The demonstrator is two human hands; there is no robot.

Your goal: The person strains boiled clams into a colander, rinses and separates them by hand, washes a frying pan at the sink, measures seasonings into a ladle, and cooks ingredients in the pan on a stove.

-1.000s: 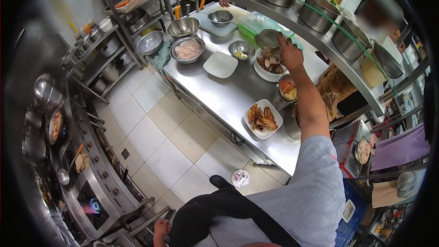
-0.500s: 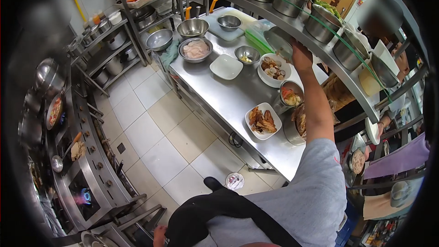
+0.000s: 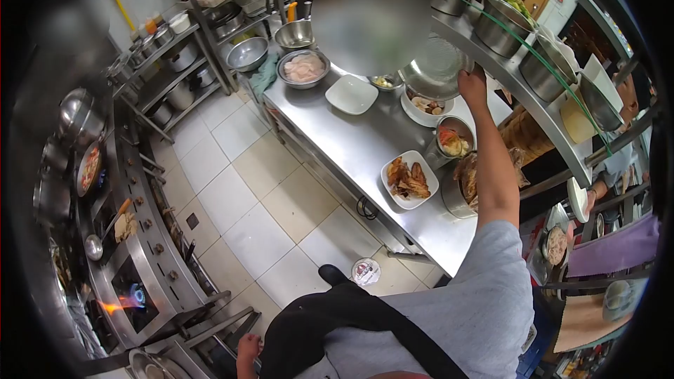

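Observation:
My right hand (image 3: 473,85) is closed on the rim of a shiny round metal bowl (image 3: 434,64), which is tilted above the table. Below it, a white bowl of clams (image 3: 426,105) is partly covered. Nearer me are a metal pot with red and pale food (image 3: 453,139), a white dish of browned fried pieces (image 3: 409,179) and a pot with a plastic bag (image 3: 465,181). At the lower left, my left hand (image 3: 249,346) hangs beside my apron, fingers curled with nothing visible in them.
A steel table (image 3: 351,151) bears a square white dish (image 3: 351,94) and a bowl of pale meat (image 3: 303,69). Steel pots (image 3: 500,27) line the overhead shelf. Leftward, a stove (image 3: 151,267) has a lit burner. A blurred patch hides the table's far part. Another person's hand (image 3: 595,193) is at right.
My right hand has turned the metal bowl so its shiny inside faces me, over the clams. A blurred patch has appeared over the table. The flame at the stove has flared orange.

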